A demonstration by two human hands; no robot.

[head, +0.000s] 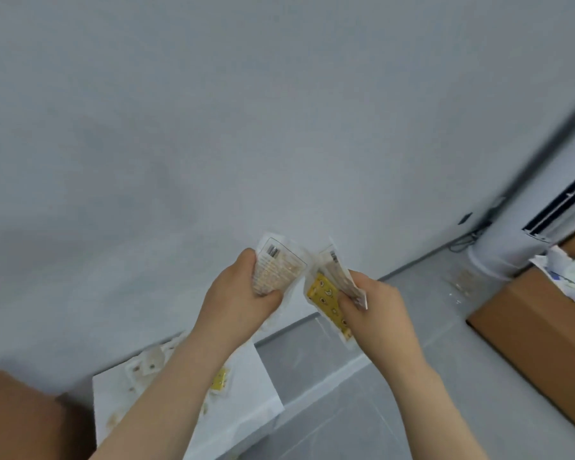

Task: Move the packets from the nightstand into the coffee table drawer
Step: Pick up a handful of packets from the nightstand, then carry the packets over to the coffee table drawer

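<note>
Both look light, floppy, slippery: left hand [239, 300] clasps the clear packet [279, 270] mid-body; right hand [379, 307], at three o'clock, pinches the yellow packet [322, 293] by its edge.

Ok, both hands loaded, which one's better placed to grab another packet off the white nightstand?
Probably left. Left hand grips a clear beige-filled packet; right hand pinches a yellow printed packet plus a second packet. The white nightstand's leftover packets lie under the left forearm.
</note>
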